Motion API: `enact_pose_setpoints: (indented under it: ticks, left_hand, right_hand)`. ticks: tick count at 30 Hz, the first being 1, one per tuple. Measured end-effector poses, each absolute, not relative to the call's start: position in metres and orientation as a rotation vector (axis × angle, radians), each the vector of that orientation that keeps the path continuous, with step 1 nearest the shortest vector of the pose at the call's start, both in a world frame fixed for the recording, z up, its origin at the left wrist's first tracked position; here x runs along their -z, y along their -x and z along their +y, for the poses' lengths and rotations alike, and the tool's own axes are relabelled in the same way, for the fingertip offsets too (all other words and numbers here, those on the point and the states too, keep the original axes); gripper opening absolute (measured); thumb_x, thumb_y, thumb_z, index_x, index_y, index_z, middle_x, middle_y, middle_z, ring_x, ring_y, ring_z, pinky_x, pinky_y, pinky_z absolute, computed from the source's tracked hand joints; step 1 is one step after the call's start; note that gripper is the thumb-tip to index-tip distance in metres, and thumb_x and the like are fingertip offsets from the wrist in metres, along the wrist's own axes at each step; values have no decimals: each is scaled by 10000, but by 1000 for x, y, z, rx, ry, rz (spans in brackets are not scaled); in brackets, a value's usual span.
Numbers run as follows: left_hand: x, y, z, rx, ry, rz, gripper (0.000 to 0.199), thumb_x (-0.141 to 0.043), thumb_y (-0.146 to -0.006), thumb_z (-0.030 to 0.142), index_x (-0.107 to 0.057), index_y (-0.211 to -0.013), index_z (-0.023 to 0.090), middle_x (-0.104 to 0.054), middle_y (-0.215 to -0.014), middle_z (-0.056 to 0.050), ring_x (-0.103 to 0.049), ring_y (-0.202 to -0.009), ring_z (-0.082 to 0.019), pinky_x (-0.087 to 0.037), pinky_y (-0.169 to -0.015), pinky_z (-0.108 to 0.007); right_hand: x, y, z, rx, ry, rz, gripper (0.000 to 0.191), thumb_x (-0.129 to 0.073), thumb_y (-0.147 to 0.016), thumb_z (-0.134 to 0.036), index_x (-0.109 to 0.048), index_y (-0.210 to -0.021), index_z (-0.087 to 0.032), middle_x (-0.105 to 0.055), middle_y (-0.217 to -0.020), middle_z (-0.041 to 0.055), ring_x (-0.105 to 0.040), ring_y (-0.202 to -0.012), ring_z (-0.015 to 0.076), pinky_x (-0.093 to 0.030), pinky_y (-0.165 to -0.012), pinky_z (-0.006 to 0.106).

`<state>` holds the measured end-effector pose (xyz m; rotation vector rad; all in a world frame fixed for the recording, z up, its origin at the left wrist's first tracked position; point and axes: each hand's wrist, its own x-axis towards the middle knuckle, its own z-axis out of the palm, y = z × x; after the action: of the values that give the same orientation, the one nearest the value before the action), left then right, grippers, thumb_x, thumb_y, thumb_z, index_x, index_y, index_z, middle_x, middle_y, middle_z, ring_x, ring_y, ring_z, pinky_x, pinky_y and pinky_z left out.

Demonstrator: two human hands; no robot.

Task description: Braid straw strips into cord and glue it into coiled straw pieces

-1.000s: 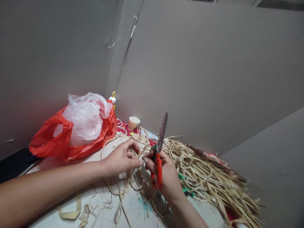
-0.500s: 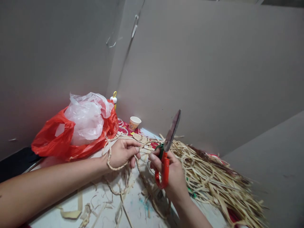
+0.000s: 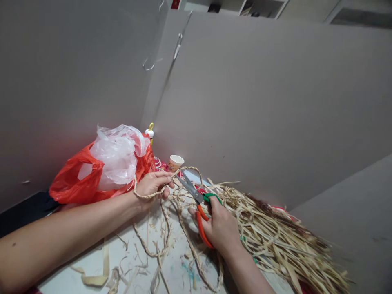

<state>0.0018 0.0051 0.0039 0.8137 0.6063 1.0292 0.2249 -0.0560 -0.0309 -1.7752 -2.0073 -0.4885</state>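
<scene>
My left hand (image 3: 154,185) pinches a twisted straw cord (image 3: 150,196), which loops over the wrist and arches up beyond the fingertips. In my right hand (image 3: 222,224) is a pair of scissors (image 3: 191,190) with one orange and one green handle. The scissors' blades are parted, and their tips point left at the cord close beside my left fingertips. Whether the blades touch the cord I cannot tell. More lengths of the cord hang below my hands and lie across the white table (image 3: 174,265).
A large bundle of dry straw strips (image 3: 275,237) lies to the right. At the back left sits a red plastic bag (image 3: 76,175) with a clear bag (image 3: 118,159) in it. A paper cup (image 3: 176,162) stands near the wall. Straw scraps (image 3: 94,279) litter the table's front.
The scissors have swung from pointing upward to pointing left, with blades now parted beside the cord. A cord loop now rises above my left fingertips. The camera view has shifted slightly.
</scene>
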Motion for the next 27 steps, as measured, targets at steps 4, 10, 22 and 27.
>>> enact_pose_setpoints:
  ticks: [4, 10, 22, 27]
  left_hand:
    - [-3, 1, 9, -1032, -795, 614, 151, -560, -803, 80, -656, -918, 96, -618, -620, 2, -481, -359, -34, -359, -381, -155]
    - [-4, 1, 8, -1026, -828, 596, 185, -528, -800, 60, -655, -933, 84, -630, -626, -12, -505, -360, -50, -350, -370, -163]
    - [-5, 0, 6, -1062, -822, 638, 183, -571, -791, 66, -646, -958, 78, -673, -653, -37, -510, -356, -59, -334, -359, -169]
    - [-5, 0, 6, -1079, -810, 669, 128, -616, -777, 80, -646, -901, 81, -686, -670, -47, -506, -362, -54, -349, -372, -172]
  right_hand:
    - [31, -228, -55, 732, 1703, -2008, 236, -539, -803, -446, -522, -856, -217, -646, -731, 35, -637, -648, 217, -344, -534, 269]
    - [33, -228, -54, 865, 1719, -1967, 333, -539, -805, -532, -578, -830, -202, -656, -705, 27, -629, -583, 198, -335, -520, 272]
    - [35, -228, -55, 930, 1684, -1939, 404, -525, -802, -588, -614, -732, -200, -677, -655, 28, -608, -509, 164, -289, -484, 258]
    - [36, -228, -54, 863, 1663, -1928, 422, -527, -802, -606, -630, -721, -205, -692, -632, 23, -627, -513, 168, -298, -488, 253]
